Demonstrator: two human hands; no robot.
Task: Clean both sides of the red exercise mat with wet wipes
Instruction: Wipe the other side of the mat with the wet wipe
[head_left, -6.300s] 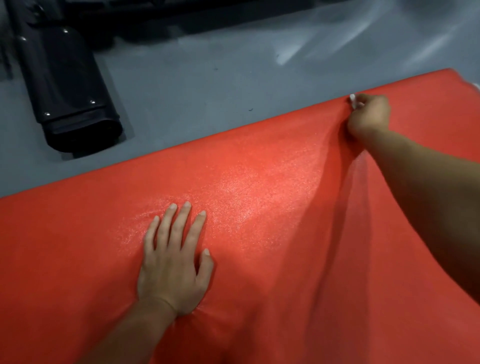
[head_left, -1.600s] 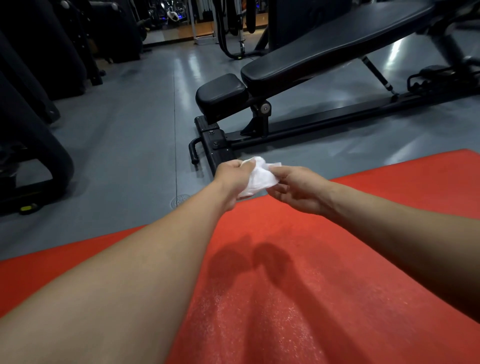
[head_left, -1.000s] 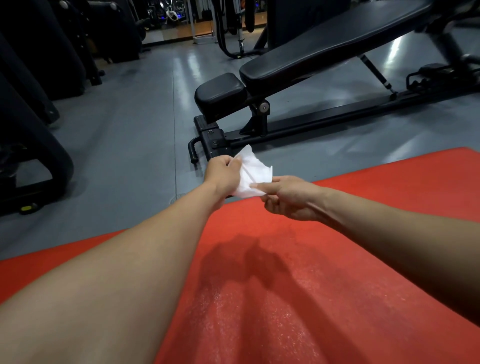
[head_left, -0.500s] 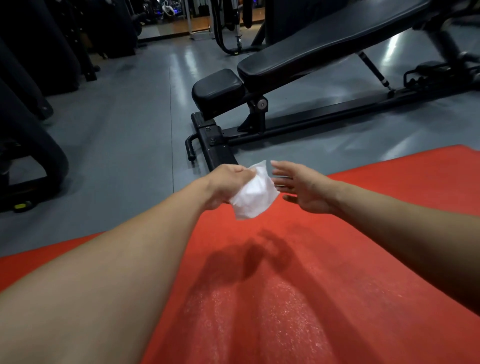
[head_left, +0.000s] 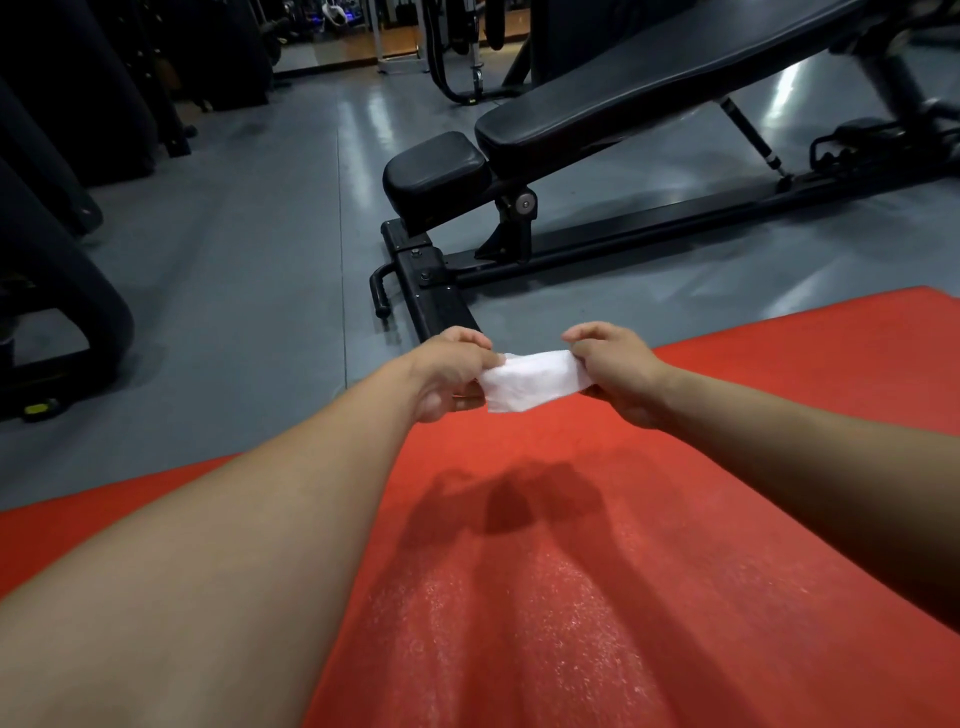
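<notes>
I have the wet wipe (head_left: 535, 383) pinched at both ends: my left hand (head_left: 451, 374) grips its left edge between thumb and curled fingers, and my right hand (head_left: 618, 371) clamps the right edge the same way. The wipe is pulled out flat between them, held in the air at the middle of the frame, above the far edge of the red exercise mat (head_left: 571, 571). I judge I'm holding it this way to spread or refold it, so a fresh face is ready before it goes down on the mat.

Both forearms reach forward from the lower corners of the frame and converge on the wipe, knuckles turned up, wrists fairly straight. Neither hand touches the mat; their shadows fall on it just below.

The mat lies flat on the grey floor (head_left: 260, 291), filling the lower half of the frame. A black weight bench (head_left: 597, 119) stands beyond it at upper right.
</notes>
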